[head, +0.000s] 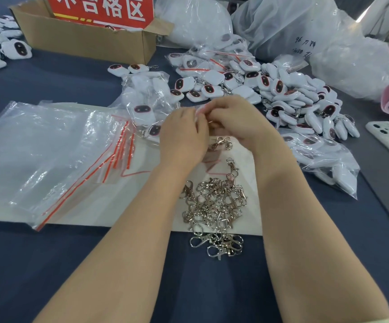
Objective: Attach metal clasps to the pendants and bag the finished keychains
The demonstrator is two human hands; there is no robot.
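1. The left hand (184, 134) and right hand (237, 120) meet mid-table. Their curled fingers pinch a small piece (199, 111), mostly hidden; pendant or clasp, I cannot tell.
2. The clasps (214, 206), heaped between the forearms, look light, hard, slippery and tangled; best pinched at the ring.
3. Pendants (282, 94) are piled beyond and zip bags (49, 148) lie left; nothing blocks the hands.

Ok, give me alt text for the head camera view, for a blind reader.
A left hand and right hand meet fingertip to fingertip above a table; whatever they hold is hidden. Clasps lie piled nearer the person, zip bags to the left, white pendants heaped to the right.
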